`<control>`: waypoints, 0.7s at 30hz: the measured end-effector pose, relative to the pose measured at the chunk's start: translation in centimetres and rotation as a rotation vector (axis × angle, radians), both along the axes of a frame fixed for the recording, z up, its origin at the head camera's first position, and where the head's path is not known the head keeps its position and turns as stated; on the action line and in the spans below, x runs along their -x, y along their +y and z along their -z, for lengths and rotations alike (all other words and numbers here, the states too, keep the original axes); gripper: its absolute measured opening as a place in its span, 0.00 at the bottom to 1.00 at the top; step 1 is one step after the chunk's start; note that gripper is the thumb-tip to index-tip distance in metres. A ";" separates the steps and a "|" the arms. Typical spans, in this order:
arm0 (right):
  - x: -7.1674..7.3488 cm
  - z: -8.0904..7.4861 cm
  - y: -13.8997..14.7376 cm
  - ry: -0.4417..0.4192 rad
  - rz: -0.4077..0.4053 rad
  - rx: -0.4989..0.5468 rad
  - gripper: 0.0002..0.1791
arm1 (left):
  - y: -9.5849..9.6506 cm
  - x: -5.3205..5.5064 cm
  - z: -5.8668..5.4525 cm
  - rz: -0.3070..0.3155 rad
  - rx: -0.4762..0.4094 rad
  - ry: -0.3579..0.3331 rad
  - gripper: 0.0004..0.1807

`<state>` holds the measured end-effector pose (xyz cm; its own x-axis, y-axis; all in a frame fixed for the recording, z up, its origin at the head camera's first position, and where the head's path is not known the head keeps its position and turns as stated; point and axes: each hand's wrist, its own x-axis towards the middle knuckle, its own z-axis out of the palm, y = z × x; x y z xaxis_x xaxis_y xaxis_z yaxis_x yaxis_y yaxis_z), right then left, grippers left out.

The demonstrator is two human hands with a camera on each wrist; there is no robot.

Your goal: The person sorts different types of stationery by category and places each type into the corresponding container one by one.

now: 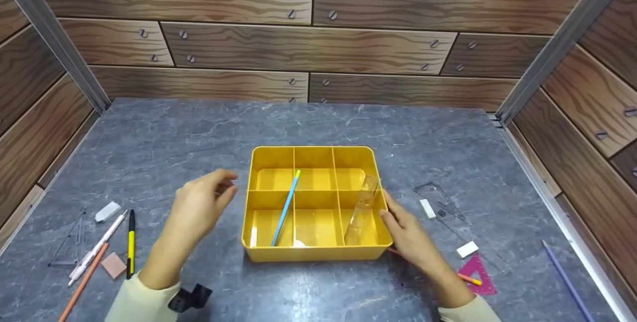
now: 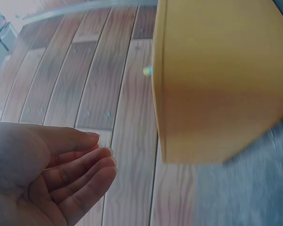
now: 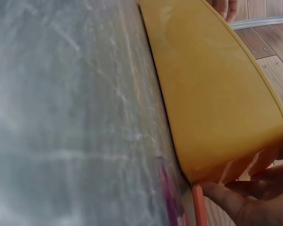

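A yellow six-compartment organizer tray (image 1: pixel 318 254) stands mid-table. A blue pencil (image 1: pixel 286 207) leans in its front left compartment, and a clear ruler (image 1: pixel 362 207) slants across the right-hand compartments. My right hand (image 1: pixel 410 237) holds the tray's right side, thumb at the rim and fingers along the outer wall; the right wrist view shows these fingers (image 3: pixel 269 181) against the wall. Left of the tray and apart from it, my left hand (image 1: pixel 199 202) hovers with fingers loosely bent and nothing in them. The left wrist view shows its bare palm (image 2: pixel 19 160).
At left lie a white eraser (image 1: pixel 107 211), clear set square (image 1: pixel 72 242), white pen (image 1: pixel 99 247), coral pencil (image 1: pixel 82 284), pink eraser (image 1: pixel 114 266) and yellow-black pen (image 1: pixel 131 242). At right are white erasers (image 1: pixel 467 249), a magenta set square (image 1: pixel 485 277), an orange pencil (image 1: pixel 468 279) and a purple pencil (image 1: pixel 567 279).
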<state>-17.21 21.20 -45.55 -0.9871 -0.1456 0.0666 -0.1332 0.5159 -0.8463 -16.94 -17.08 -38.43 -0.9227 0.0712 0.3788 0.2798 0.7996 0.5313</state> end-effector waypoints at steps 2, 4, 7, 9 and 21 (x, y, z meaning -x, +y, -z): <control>-0.2 0.0 0.0 0.021 0.007 -0.015 0.27 | -0.9 -0.1 0.2 -0.025 0.004 0.001 0.09; -0.4 0.1 0.0 0.037 0.015 -0.021 0.27 | -1.8 -0.3 0.3 -0.047 0.005 0.000 0.10; -0.7 0.1 0.0 0.044 0.023 -0.025 0.27 | -3.3 -0.5 0.6 -0.086 0.017 0.006 0.10; -0.9 0.2 0.0 0.038 0.023 -0.026 0.27 | -4.2 -0.7 0.7 -0.115 0.029 0.014 0.11; -1.3 0.0 -0.4 0.076 0.038 -0.059 0.27 | -9.0 -1.1 2.2 -0.253 0.084 0.007 0.12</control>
<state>-15.87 20.84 -45.58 -0.9844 -0.1135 0.1342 -0.1752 0.5705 -0.8024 -15.86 -26.11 -40.59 -0.9127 -0.1295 0.3875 0.0690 0.8860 0.4586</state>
